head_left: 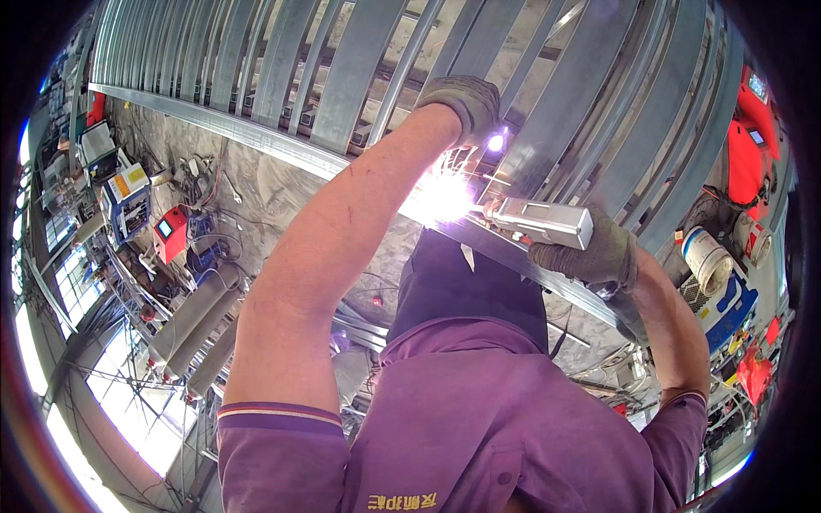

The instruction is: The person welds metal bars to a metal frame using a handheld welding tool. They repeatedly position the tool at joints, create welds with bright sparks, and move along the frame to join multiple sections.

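Observation:
My right hand [590, 255], in a dark work glove, is wrapped round a silvery box-shaped welding torch [547, 222]. The torch's tip points left into a white-violet glare with flying sparks, at the near edge rail [231, 131] of a large grey metal frame. Just beyond the glare is my left hand [464, 104], also gloved, its fingers curled down over the end of a flat metal slat [481, 38]. Those fingertips are hidden behind the glove's back. Brightness washes out the joint being welded.
Many parallel slats fill the far side. At the left stand red [170, 235] and blue [126, 201] machines and grey cylinders [198, 321]. To the right are a red machine [746, 162], a white bucket [706, 259] and a blue case [734, 306]. Cables litter the floor.

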Motion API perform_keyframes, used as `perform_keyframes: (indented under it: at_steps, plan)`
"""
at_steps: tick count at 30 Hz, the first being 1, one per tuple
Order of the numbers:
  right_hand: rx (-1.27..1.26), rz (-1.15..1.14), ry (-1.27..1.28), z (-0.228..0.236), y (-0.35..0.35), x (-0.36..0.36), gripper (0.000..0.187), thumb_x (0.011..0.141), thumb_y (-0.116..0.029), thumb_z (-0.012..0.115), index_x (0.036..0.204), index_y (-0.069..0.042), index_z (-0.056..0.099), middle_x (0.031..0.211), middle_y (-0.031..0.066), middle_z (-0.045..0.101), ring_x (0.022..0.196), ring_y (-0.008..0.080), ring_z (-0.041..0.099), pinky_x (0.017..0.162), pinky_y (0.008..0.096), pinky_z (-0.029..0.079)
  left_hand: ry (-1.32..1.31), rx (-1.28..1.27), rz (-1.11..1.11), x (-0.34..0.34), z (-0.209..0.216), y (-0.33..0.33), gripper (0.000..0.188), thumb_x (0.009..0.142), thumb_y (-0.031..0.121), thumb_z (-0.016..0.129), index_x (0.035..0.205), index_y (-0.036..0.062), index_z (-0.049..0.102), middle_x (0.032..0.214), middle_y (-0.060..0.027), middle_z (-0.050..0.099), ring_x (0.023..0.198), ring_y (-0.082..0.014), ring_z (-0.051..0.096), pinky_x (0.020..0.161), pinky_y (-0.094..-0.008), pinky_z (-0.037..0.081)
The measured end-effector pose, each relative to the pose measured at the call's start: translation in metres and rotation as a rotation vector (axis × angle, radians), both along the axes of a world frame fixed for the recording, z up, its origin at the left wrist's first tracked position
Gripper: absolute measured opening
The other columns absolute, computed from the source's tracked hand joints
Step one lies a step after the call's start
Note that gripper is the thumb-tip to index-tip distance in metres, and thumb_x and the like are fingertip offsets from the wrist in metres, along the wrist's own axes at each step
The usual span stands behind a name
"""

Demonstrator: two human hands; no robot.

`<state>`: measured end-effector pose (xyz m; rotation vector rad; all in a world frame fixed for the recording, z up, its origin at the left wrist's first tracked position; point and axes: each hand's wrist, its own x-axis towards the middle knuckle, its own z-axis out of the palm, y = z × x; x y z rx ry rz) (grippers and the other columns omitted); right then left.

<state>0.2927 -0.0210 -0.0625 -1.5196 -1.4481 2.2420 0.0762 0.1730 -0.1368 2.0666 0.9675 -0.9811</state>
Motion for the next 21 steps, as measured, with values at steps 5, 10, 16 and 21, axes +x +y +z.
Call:
perform_keyframes:
  at_steps: [5,10,16,21]
  plan:
    - [0.060,-0.006,0.005,-0.006,-0.005,0.002,0.059,0.100,-0.039,0.089,0.149,-0.010,0.075,0.123,0.0116,0.087,0.109,0.0199,0.082,0.096,0.0361,0.065,0.043,-0.023,0.000,0.003,0.004,0.002,0.056,0.113,0.052,0.064,0.139,0.0051,0.081,0.135,-0.0189,0.082,0.127,-0.0374,0.078,0.113,-0.0525,0.059]
    - [-0.002,-0.008,-0.007,-0.003,-0.003,0.004,0.059,0.099,-0.040,0.090,0.147,-0.009,0.076,0.121,0.0120,0.087,0.107,0.0200,0.082,0.094,0.0363,0.065,0.013,0.000,-0.009,0.004,0.007,0.000,0.056,0.112,0.052,0.065,0.139,0.0060,0.081,0.135,-0.0183,0.082,0.128,-0.0367,0.077,0.114,-0.0525,0.058]
    - [0.000,-0.049,0.003,-0.007,-0.010,0.007,0.056,0.098,-0.040,0.091,0.143,-0.008,0.078,0.118,0.0121,0.087,0.105,0.0196,0.082,0.092,0.0356,0.065,0.039,-0.013,-0.003,0.006,0.009,0.001,0.058,0.112,0.053,0.066,0.141,0.0052,0.080,0.137,-0.0179,0.082,0.129,-0.0367,0.077,0.114,-0.0532,0.058]
    - [0.020,-0.050,-0.003,-0.006,-0.009,0.009,0.056,0.097,-0.040,0.092,0.141,-0.008,0.079,0.116,0.0125,0.087,0.103,0.0195,0.083,0.090,0.0359,0.066,0.004,-0.009,0.031,0.002,0.000,-0.001,0.047,0.110,0.043,0.067,0.133,0.0051,0.083,0.126,-0.0187,0.084,0.119,-0.0347,0.081,0.107,-0.0511,0.061]
